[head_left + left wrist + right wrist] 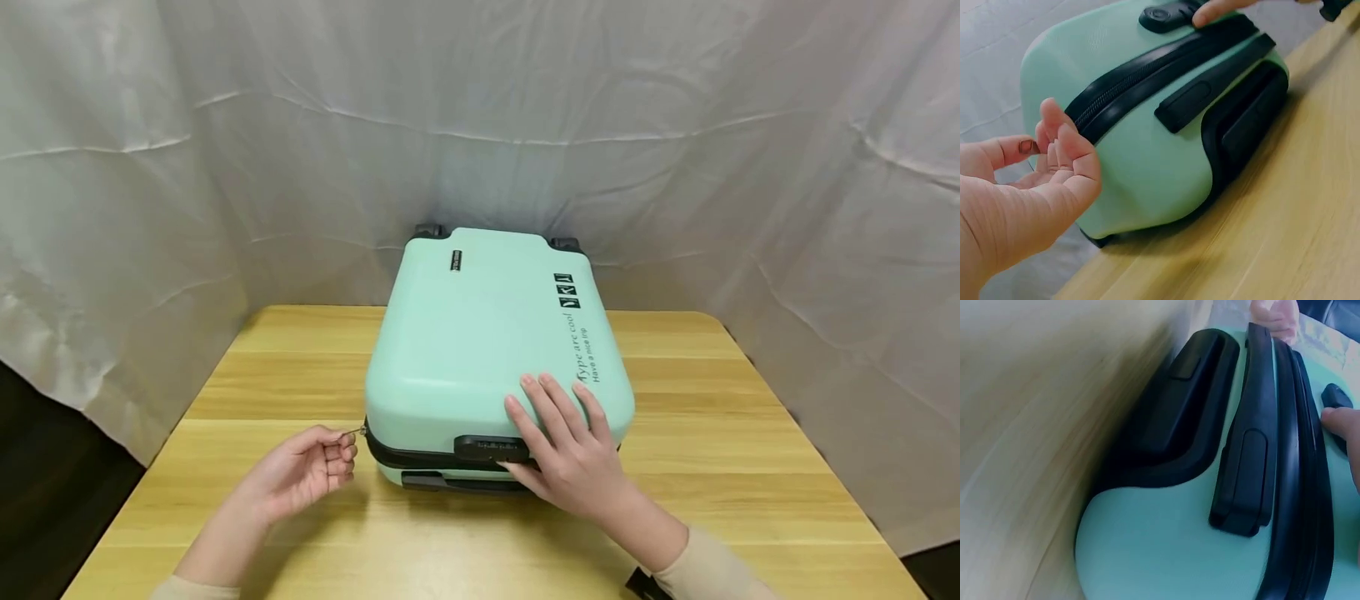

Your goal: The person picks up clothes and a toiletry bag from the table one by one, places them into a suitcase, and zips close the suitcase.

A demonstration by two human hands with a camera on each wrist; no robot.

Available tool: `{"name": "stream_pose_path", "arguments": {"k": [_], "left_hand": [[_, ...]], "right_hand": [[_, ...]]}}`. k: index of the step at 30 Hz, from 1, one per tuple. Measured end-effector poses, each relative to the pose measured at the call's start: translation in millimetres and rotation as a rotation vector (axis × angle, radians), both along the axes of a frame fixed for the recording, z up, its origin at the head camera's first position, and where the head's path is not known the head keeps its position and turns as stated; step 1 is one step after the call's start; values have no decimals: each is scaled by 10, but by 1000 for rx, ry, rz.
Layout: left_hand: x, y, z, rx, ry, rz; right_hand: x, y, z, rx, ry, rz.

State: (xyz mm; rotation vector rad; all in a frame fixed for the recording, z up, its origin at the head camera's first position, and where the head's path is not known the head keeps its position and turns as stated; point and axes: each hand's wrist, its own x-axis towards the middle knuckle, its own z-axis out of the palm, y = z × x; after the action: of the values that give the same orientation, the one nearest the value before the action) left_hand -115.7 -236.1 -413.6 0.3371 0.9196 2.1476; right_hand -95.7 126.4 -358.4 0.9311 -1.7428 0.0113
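Note:
A mint-green hard-shell suitcase (480, 333) lies flat, its wheels toward the back curtain. At its near left corner my left hand (303, 471) pinches a small metal zipper pull (352, 432) between thumb and forefinger, drawn out to the left of the case. My right hand (573, 450) rests spread on the near right part of the lid, thumb at the black combination lock (491, 448). The black zipper band (1129, 84) runs round the near side. Below it sits a black carry handle (1250, 437), with the recessed telescopic handle (1172, 406) beside it.
The suitcase stands on a wooden table (712, 392). Pale curtains (510, 125) enclose the back and both sides. A small black object (647, 583) lies by the right sleeve at the near edge of view.

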Motion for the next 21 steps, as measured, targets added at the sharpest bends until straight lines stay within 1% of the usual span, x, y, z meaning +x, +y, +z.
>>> {"name": "stream_pose_path", "arguments": {"k": [3, 7, 10, 13, 15, 17, 19, 21], "left_hand": [[-17, -9, 11, -46, 32, 9], [-39, 3, 20, -80, 32, 2], [-58, 22, 28, -109, 30, -8], [-73, 46, 36, -169, 40, 13], [-72, 58, 40, -197, 44, 32], [-72, 64, 41, -188, 43, 40], [-70, 68, 39, -144, 29, 30], [-69, 71, 31, -77, -12, 6]], "right_hand": [[13, -17, -2, -3, -30, -13], [22, -62, -22, 12, -69, -31], [17, -120, -43, 43, -109, -48], [6, -162, -55, 63, -129, -52], [-7, -176, -42, 61, -113, -43], [-25, -181, -16, 48, -65, -24], [-44, -184, 22, 36, -9, -4], [-63, -187, 59, 27, 44, 14]]}}
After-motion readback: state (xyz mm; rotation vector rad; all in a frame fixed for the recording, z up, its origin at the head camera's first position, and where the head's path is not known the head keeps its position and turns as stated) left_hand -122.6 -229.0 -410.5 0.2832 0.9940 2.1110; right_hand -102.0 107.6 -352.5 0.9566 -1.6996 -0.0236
